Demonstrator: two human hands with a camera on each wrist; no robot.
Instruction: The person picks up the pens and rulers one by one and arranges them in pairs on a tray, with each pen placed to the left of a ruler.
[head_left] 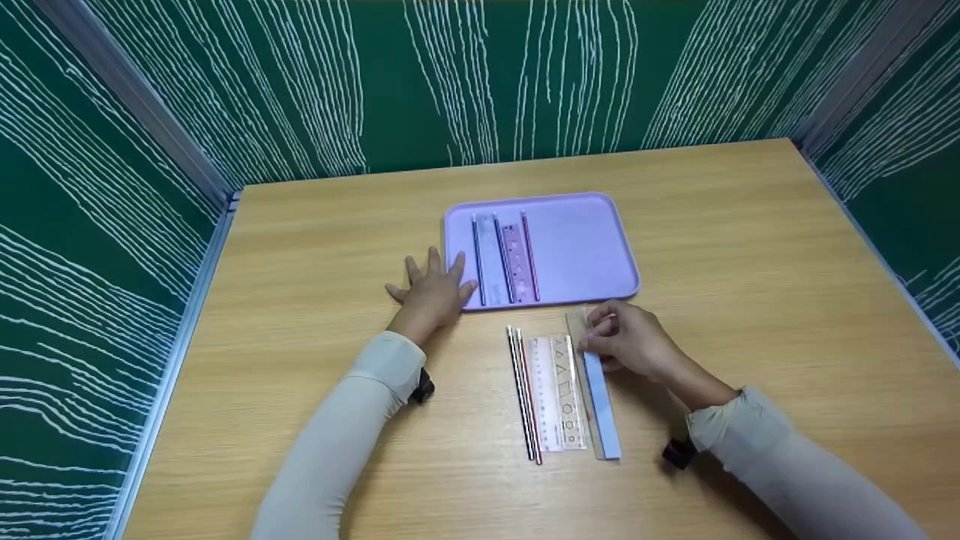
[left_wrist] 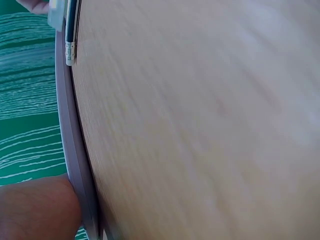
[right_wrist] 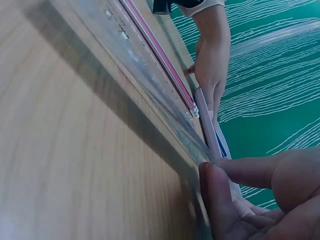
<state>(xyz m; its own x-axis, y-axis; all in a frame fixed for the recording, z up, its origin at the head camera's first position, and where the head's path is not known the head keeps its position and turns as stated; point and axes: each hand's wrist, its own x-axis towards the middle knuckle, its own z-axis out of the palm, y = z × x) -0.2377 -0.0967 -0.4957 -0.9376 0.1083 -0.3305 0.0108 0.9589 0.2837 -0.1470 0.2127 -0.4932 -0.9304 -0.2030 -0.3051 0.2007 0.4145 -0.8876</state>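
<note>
My right hand (head_left: 630,337) pinches the far end of a clear ruler (head_left: 602,409) with a bluish sheen, just in front of the tray. In the right wrist view thumb and finger meet on the tip of this ruler (right_wrist: 150,90), which tilts up off the table. My left hand (head_left: 435,292) is spread, resting on the left edge of the purple tray (head_left: 585,247). Beside the held ruler lie two more clear rulers, one with a scale (head_left: 546,394) and one with cut-out shapes (head_left: 570,394), then a red pencil (head_left: 529,405) and a dark striped pencil (head_left: 519,397).
On the tray's left half lie a dark pencil (head_left: 479,262), a clear ruler (head_left: 491,259), another dark pencil (head_left: 503,259), a pink ruler (head_left: 516,262) and a red pencil (head_left: 530,259). Green panels (head_left: 420,82) with white lines wall in the wooden table (head_left: 337,247).
</note>
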